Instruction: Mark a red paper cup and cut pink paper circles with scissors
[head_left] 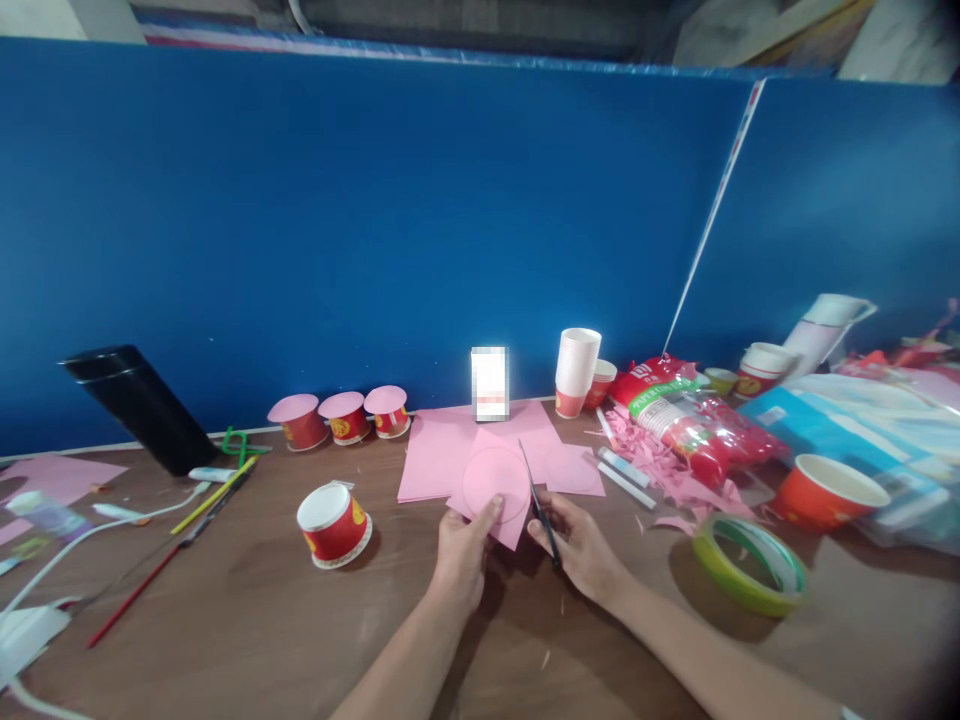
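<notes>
My left hand (465, 555) pinches a piece of pink paper (495, 480) with a circle drawn on it, thumb on top. My right hand (577, 545) holds scissors (546, 520) with dark handles, their blades pointing away from me along the paper's right edge. Whether the blades touch the paper I cannot tell. Behind the held piece lies a stack of pink sheets (427, 455), with another pink piece (577, 470) to its right. A red paper cup (335, 527) stands upside down to the left of my hands.
Three red cups topped with pink discs (347, 405) line the blue partition (375, 220). A black bottle (142, 410) leans at left, near white cables (82, 535). Rightward are stacked paper cups (576, 370), pink scraps (649, 450), yellow-green tape (750, 565) and an orange cup (825, 495).
</notes>
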